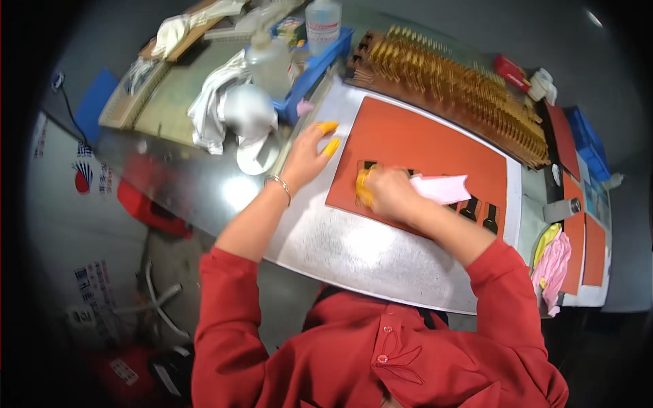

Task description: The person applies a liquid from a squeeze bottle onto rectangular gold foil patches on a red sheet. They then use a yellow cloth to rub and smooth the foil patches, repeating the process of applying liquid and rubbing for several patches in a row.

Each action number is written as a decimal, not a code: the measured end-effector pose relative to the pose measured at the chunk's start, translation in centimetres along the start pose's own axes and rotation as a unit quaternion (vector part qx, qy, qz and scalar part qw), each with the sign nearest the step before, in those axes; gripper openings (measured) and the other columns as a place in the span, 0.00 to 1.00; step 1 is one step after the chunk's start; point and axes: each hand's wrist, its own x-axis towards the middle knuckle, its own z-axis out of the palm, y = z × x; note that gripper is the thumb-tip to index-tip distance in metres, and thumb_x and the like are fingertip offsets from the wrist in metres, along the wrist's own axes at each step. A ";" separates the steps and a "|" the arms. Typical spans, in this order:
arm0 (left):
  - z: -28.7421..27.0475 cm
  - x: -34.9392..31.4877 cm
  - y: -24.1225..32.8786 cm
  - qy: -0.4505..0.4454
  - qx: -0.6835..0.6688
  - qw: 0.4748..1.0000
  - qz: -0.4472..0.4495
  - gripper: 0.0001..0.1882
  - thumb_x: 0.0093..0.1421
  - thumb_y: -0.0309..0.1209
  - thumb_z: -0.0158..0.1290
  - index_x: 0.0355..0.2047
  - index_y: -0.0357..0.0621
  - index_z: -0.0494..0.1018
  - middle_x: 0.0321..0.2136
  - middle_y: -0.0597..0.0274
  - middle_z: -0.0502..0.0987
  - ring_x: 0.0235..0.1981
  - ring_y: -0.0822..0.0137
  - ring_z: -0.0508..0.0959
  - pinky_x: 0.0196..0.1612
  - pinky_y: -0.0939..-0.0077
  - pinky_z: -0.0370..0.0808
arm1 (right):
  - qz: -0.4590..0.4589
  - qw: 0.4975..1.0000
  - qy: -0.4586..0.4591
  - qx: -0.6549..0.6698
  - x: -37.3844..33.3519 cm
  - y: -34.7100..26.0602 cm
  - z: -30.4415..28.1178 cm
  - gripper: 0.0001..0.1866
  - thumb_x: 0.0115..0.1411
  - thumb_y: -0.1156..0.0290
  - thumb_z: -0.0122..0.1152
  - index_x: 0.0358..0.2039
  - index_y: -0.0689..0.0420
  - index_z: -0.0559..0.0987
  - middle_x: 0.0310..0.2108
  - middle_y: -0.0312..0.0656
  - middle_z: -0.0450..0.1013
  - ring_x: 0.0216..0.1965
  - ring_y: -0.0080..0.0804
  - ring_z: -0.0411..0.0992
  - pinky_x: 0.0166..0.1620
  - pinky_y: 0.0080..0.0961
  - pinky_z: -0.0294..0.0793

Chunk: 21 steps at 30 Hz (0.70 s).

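My left hand (306, 158) is at the left edge of an orange-red mat (422, 143), over the metal tabletop. Yellow finger cots cover its thumb and one finger, which are spread apart with nothing between them. Bent over the near part of the mat, my right hand (391, 194) also wears yellow on its fingertips. A pale pink wiping cloth (442, 189) sticks out from its palm side. Its fingers press on a row of small flat brown pieces with black shapes; one such piece (490, 216) shows at the row's right end. The hand and cloth hide much of the row.
Beyond the mat stands a brown rack (456, 81) of upright gold-coloured pieces. White gloves (211, 102), a clear bottle (269, 64) and a blue tray (316, 68) lie at the left back. At the right are a grey cylinder (561, 210) and a pink cloth (554, 262).
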 end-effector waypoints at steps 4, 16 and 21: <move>-0.7 0.3 3.9 0.020 -0.076 0.995 -0.055 0.14 0.57 0.26 0.53 0.43 0.36 0.72 0.34 0.55 0.77 0.34 0.67 0.76 0.39 0.76 0.72 | -0.056 0.972 0.068 0.217 -5.4 -1.5 -1.6 0.08 0.53 0.69 0.56 0.25 0.60 0.75 0.21 0.46 0.72 0.20 0.38 0.71 0.23 0.36 0.70; 6.4 -0.8 20.8 -0.057 -0.026 0.989 0.132 0.34 0.42 0.37 0.67 0.48 0.36 0.68 0.28 0.58 0.71 0.25 0.67 0.74 0.28 0.76 0.73 | 0.150 0.406 0.228 0.872 -11.8 0.6 -5.7 0.07 0.62 0.73 0.49 0.38 0.62 0.72 0.32 0.41 0.73 0.32 0.28 0.74 0.34 0.22 0.76; 6.9 -0.7 19.7 -0.006 -0.011 0.989 0.148 0.30 0.46 0.34 0.65 0.47 0.33 0.68 0.30 0.57 0.73 0.26 0.65 0.75 0.29 0.76 0.73 | 0.074 0.723 0.281 0.627 -10.8 1.9 -6.3 0.09 0.64 0.71 0.46 0.39 0.61 0.73 0.29 0.37 0.73 0.29 0.22 0.71 0.31 0.19 0.70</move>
